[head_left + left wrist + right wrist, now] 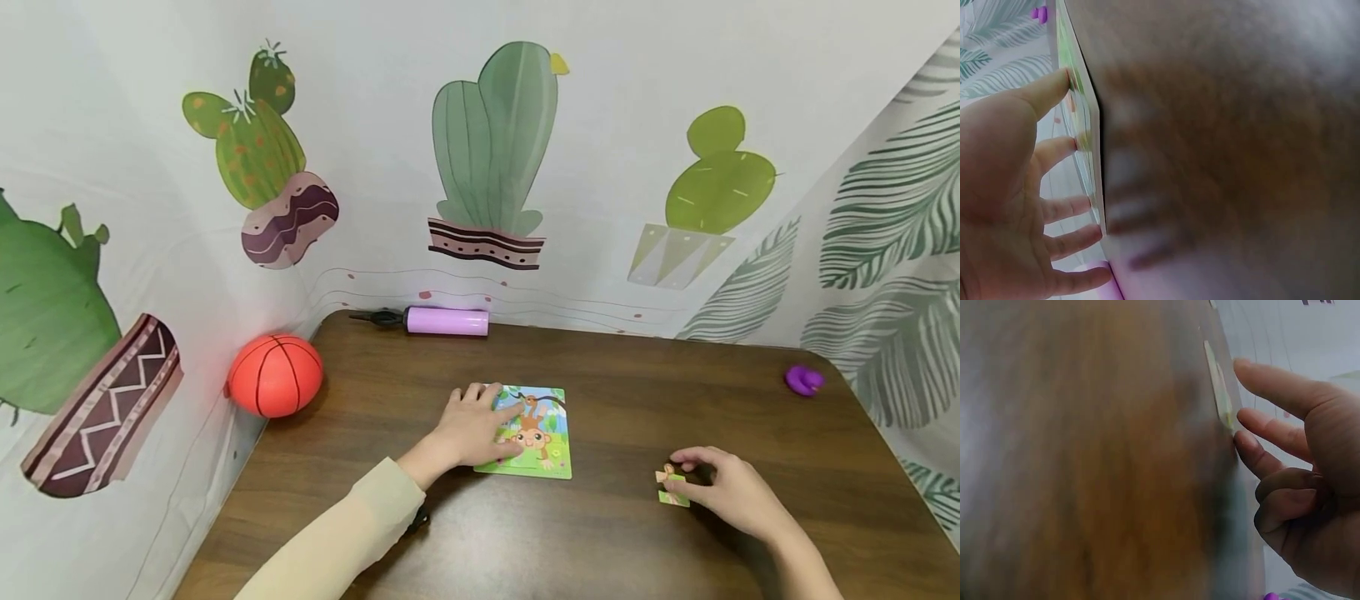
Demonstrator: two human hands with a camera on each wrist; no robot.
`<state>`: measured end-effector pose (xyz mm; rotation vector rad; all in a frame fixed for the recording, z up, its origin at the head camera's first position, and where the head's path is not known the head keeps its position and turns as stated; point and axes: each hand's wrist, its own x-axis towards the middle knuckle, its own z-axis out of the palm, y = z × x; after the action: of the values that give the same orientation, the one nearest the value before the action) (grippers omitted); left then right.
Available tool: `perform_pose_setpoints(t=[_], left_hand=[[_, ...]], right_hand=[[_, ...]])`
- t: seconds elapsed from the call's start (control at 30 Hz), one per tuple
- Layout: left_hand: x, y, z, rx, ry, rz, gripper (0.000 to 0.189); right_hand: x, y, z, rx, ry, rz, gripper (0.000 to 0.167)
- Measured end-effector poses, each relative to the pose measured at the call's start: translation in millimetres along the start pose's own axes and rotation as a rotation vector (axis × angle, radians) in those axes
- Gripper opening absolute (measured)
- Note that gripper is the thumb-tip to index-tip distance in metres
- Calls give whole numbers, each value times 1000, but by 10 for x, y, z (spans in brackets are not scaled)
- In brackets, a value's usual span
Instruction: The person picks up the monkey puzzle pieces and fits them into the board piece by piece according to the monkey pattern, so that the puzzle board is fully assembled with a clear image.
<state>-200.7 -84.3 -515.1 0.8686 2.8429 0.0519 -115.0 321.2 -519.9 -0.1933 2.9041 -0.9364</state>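
A monkey picture puzzle board (pixel 551 425) lies on the brown table. My left hand (pixel 474 427) rests on its left part with the fingers spread, covering some of the picture. The left wrist view shows the thumb and fingertips of the left hand (pixel 1004 181) along the edge of the board (pixel 1094 125). To the right of the board, loose puzzle pieces (pixel 674 497) lie close together on the table. My right hand (pixel 723 487) is over them, thumb and index finger apart. In the right wrist view, that hand (pixel 1329 481) is beside a flat piece (pixel 1215 384), its two outer fingers curled in.
A red ball (pixel 276 376) sits at the table's left edge. A purple pump (pixel 447 322) lies along the back edge by the wall. A purple rubber duck (pixel 804 381) is at the back right. Part of a small black object (pixel 420 520) shows beside the left sleeve.
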Motion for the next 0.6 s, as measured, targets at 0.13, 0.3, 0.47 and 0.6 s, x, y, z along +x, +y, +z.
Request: perform_pose_setpoints(t=[0.13,0.3,0.47,0.6], left_hand=[[6,25,-8,21,9,-3,70],[20,59,1,56,12,-7,70],[32,82,15,81,5,-9,70],[32,100,16,82,15,2,69]], right_hand=[[-32,31,-6,-12,-19,0,49],[-40,28,0,-32,-14,-19,53],[-50,40,9,-43,-17,-44,50],[-54,45,18,-38,-26,-43,48]])
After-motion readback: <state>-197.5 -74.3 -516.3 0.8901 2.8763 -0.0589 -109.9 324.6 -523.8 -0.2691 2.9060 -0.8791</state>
